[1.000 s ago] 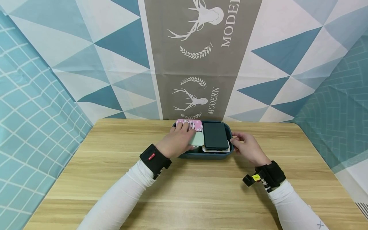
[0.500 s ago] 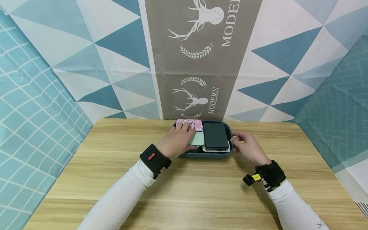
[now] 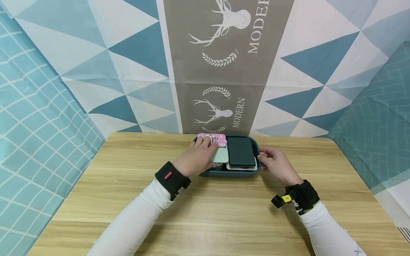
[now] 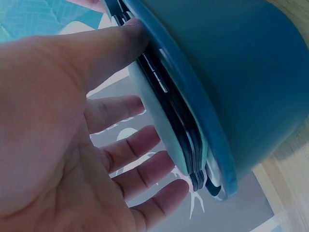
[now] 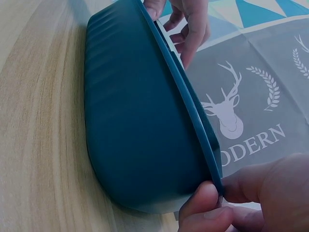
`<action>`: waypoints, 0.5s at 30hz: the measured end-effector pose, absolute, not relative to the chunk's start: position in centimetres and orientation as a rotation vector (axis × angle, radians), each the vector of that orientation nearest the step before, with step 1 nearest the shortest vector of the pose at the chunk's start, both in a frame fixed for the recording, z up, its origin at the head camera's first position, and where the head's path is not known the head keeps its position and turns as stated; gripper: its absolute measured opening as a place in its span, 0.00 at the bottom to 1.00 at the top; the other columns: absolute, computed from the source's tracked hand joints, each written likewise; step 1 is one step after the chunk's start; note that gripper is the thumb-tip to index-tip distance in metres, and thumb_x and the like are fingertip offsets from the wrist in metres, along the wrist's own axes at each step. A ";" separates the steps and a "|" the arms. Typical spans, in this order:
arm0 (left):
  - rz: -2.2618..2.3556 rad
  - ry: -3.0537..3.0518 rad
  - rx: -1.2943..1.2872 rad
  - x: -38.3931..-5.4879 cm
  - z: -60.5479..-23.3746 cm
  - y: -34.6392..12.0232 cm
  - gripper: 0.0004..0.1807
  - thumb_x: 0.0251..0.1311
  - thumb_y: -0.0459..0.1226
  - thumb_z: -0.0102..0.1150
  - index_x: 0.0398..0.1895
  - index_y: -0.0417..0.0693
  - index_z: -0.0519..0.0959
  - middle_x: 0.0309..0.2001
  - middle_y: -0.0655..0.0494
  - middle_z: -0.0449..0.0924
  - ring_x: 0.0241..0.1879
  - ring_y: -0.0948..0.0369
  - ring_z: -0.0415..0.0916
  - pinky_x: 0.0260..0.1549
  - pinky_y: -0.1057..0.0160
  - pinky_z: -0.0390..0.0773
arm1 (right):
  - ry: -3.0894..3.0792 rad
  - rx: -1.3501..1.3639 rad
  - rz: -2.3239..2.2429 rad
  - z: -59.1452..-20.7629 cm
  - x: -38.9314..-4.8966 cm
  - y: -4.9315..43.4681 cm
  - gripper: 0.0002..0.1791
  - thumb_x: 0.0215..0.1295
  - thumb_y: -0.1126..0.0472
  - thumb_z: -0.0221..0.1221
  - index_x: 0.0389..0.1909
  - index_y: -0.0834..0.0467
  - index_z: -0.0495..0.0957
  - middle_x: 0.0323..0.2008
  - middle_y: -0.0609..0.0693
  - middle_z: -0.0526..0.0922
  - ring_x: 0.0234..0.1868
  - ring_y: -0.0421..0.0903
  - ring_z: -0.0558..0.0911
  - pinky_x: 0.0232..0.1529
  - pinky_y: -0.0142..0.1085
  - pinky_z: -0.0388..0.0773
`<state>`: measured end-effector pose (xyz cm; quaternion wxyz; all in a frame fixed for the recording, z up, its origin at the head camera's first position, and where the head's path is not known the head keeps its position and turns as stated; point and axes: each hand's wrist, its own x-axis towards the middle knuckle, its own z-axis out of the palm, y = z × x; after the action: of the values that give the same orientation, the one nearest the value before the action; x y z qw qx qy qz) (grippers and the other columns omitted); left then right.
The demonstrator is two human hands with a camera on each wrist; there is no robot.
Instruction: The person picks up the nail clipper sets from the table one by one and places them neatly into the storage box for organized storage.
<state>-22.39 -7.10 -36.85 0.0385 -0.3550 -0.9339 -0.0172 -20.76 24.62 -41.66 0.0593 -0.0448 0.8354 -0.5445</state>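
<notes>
A dark teal plastic basket (image 3: 229, 174) stands at the far edge of the table, packed with flat rectangular items. My left hand (image 3: 196, 159) lies over its left part, fingertips on a pink patterned item (image 3: 220, 139) and a mint-green one (image 3: 221, 155). In the left wrist view the thumb (image 4: 113, 46) touches the stack's edge by the rim, and the fingers are spread and nearly straight. At the right end my right hand (image 3: 278, 164) pinches the basket's rim between thumb and fingers, as the right wrist view shows. The left hand hides part of the stack.
A dark flat slab (image 3: 241, 152) lies on top of a white-edged item (image 3: 232, 168) in the basket's right half. Behind the wooden table (image 3: 217, 217) hangs a patterned cloth (image 3: 185, 64) with deer heads, close to the basket's back.
</notes>
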 end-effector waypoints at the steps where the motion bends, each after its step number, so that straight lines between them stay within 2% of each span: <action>1: -0.054 -2.860 -1.089 -22.4 -36.8 -7.1 0.30 0.69 0.52 0.70 0.65 0.45 0.76 0.49 0.49 0.66 0.50 0.49 0.62 0.46 0.51 0.71 | 2.530 -0.137 -1.650 -41.7 -20.7 24.7 0.26 0.83 0.64 0.52 0.76 0.69 0.66 0.44 0.65 0.77 0.37 0.56 0.79 0.36 0.40 0.82; 8: -0.093 -2.850 -1.077 -22.2 -36.8 -7.2 0.30 0.68 0.52 0.71 0.64 0.45 0.77 0.50 0.49 0.66 0.51 0.49 0.63 0.48 0.50 0.72 | 2.517 -0.132 -1.663 -41.6 -20.7 24.7 0.26 0.83 0.64 0.52 0.76 0.69 0.66 0.43 0.63 0.77 0.37 0.56 0.79 0.35 0.39 0.81; 15: -0.114 -2.867 -1.058 -21.9 -36.5 -7.5 0.35 0.70 0.54 0.67 0.72 0.44 0.74 0.56 0.46 0.68 0.55 0.48 0.64 0.55 0.47 0.73 | 2.515 -0.142 -1.654 -41.5 -20.6 24.7 0.27 0.84 0.63 0.52 0.77 0.68 0.65 0.44 0.63 0.78 0.37 0.55 0.79 0.36 0.40 0.81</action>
<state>-21.87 -7.55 -36.49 0.0420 -0.3456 -0.9367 -0.0373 -20.64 24.73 -41.53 0.0639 -0.0472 0.8328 -0.5478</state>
